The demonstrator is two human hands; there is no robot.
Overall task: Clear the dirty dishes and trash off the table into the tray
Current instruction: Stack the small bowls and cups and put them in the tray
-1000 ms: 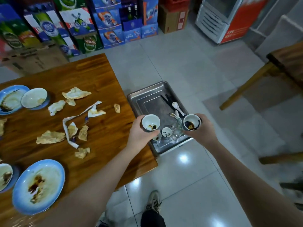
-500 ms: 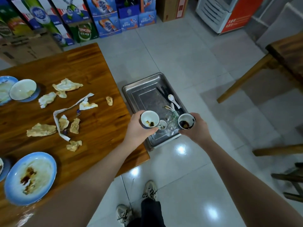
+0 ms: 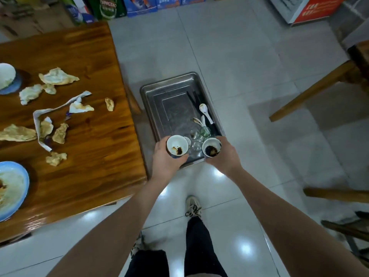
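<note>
Each hand (image 3: 165, 158) (image 3: 224, 156) holds 1 dirty cup (image 3: 177, 146) (image 3: 211, 149) over the tray (image 3: 159, 92).

The scene is taken in by one wide-angle head-worn camera, pointed forward and steeply down at close range, with the rectangular steel tray (image 3: 173, 108) centred and the brown wooden table (image 3: 95, 56) at left.

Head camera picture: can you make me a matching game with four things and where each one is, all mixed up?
Things:
1. white spoon
2. crumpled napkins
3. cup with a dark sauce puddle
4. mostly white cup with a small brown smear

Places:
A. held in the right hand
B. scattered on the wooden table
C. held in the left hand
D. lying in the metal tray

Pairs: 1-D, 2-B, 3-A, 4-C.
</note>
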